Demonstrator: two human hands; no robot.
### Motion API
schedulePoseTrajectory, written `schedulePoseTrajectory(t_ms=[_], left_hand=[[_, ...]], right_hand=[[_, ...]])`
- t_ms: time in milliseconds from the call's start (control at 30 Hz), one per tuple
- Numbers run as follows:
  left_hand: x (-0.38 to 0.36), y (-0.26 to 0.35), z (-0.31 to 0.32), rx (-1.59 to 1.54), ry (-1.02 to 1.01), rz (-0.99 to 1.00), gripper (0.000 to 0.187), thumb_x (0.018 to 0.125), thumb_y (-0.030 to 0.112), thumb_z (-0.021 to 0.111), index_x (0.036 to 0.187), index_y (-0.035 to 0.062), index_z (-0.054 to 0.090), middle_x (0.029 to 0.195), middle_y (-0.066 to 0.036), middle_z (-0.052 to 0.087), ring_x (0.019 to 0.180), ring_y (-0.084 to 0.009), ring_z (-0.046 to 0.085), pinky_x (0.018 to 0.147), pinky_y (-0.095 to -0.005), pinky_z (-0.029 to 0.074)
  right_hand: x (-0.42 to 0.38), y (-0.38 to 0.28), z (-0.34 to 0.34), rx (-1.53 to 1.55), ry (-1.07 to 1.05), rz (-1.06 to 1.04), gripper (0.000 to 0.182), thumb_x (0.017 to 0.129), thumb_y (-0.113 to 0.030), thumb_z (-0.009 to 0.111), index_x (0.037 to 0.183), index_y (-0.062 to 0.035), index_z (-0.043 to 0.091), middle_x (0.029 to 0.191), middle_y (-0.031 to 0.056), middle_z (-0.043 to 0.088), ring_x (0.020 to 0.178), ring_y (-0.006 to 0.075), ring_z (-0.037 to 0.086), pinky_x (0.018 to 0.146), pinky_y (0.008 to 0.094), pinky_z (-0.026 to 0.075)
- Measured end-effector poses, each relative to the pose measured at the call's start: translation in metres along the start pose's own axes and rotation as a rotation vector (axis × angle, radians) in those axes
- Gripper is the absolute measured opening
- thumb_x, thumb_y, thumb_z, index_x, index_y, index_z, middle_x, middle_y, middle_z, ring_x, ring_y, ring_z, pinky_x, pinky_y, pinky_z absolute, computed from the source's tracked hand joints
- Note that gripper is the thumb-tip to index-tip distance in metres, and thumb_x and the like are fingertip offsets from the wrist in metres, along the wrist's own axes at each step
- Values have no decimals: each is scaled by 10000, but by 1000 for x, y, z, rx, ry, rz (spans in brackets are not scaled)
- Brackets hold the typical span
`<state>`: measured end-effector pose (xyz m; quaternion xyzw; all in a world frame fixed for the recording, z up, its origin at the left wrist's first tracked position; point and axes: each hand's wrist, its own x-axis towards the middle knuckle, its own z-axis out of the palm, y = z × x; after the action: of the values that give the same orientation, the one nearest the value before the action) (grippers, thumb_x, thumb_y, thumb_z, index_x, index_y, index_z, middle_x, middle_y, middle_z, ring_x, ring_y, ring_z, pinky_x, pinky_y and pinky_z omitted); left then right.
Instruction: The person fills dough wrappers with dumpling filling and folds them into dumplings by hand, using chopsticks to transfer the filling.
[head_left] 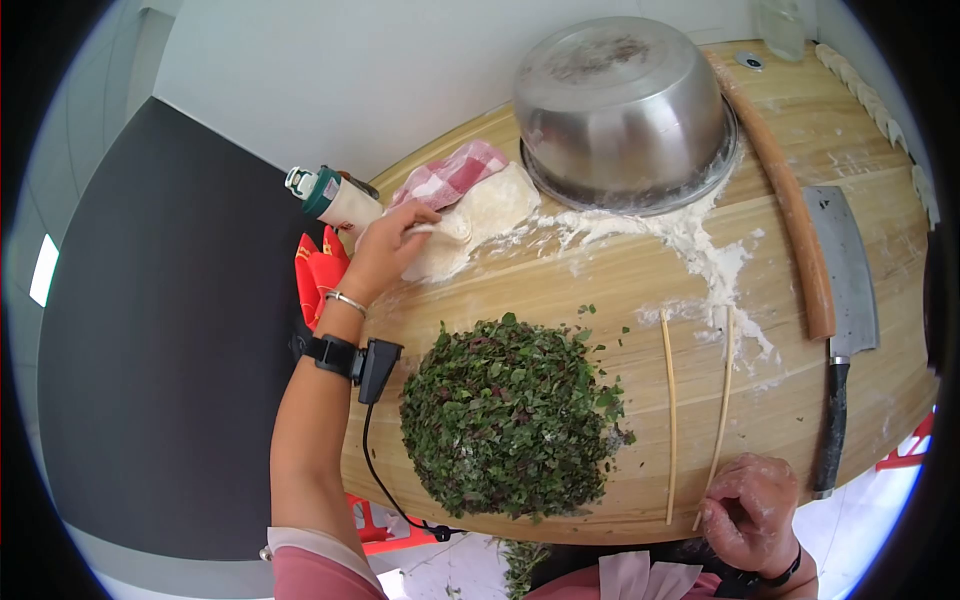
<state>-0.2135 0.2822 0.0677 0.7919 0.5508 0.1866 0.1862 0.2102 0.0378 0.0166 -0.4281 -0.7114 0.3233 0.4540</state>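
Note:
My left hand (395, 240) reaches to the back left of the round table, with thumb and fingers closed on a pale, floury piece of dough (455, 228). Under and beside it lies a flat sheet of dough (505, 205), partly covered by a red-and-white checked cloth (455, 175). My right hand (755, 510) rests at the front edge, floury, its fingers curled into a loose ring with a hollow that looks bare. Close by its thumb is the lower end of one chopstick (722, 400); a second chopstick (669, 420) lies to the left.
A heap of chopped green leaves (510, 420) covers the front middle. Behind stands an upturned steel basin (620, 120), with flour (715, 265) around it. On the right lie a wooden rolling pin (780, 190) and a cleaver (845, 270). A bottle (335, 198) stands at left.

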Motion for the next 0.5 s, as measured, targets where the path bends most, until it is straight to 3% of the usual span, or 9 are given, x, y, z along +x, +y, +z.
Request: schedulePoseTrajectory(t_ms=[100, 167, 300, 367, 400, 467, 500], left_hand=[[-10, 14, 6, 221, -20, 52, 299, 785, -1, 592, 1080, 40, 605, 1116, -113, 626, 1029, -254, 603, 894, -320, 472], [-13, 9, 7, 350, -10, 252, 335, 756, -7, 603, 1088, 41, 599, 1179, -113, 607, 1070, -268, 590, 904, -331, 472], [-14, 17, 9, 495, -11, 293, 357, 726, -6, 620, 1079, 49, 610, 1193, -108, 607, 1087, -284, 583, 901, -344, 479], [-13, 8, 9, 567, 32, 348, 345, 755, 24, 634, 1099, 51, 618, 1156, -116, 626, 1023, -278, 613, 874, -321, 487], [-11, 1, 9, 567, 31, 351, 345, 755, 24, 634, 1099, 51, 618, 1156, -116, 626, 1023, -278, 613, 874, -321, 487], [-4, -13, 5, 286, 60, 51, 305, 823, 65, 629, 1125, 24, 616, 1102, -94, 663, 930, -233, 647, 821, -288, 498], [1, -16, 1, 284, 60, 51, 305, 823, 65, 629, 1125, 24, 616, 1102, -94, 663, 930, -233, 647, 821, -288, 498]], right_hand=[[-1, 0, 0, 13, 7, 2, 104, 683, -68, 662, 685, -57, 559, 598, 80, 561, 517, 255, 562, 481, 323, 421], [-1, 0, 0, 21, 4, 7, 103, 683, -65, 663, 686, -57, 560, 598, 80, 561, 516, 254, 563, 479, 322, 421], [-1, 0, 1, 13, -3, 11, 105, 683, -64, 667, 689, -59, 563, 597, 81, 558, 515, 253, 563, 474, 322, 420], [-1, 1, 0, 17, 4, 8, 106, 682, -66, 669, 690, -59, 564, 596, 81, 557, 514, 252, 563, 474, 322, 420], [-2, 1, 0, 11, 2, 6, 105, 681, -67, 669, 691, -58, 565, 596, 81, 557, 514, 253, 563, 475, 322, 420], [-2, 1, 0, 4, 0, 6, 105, 679, -69, 670, 693, -57, 567, 595, 81, 557, 515, 254, 562, 476, 321, 420], [-2, 1, 0, -2, -1, 4, 105, 677, -70, 670, 692, -57, 567, 595, 81, 557, 515, 254, 562, 477, 321, 420]])
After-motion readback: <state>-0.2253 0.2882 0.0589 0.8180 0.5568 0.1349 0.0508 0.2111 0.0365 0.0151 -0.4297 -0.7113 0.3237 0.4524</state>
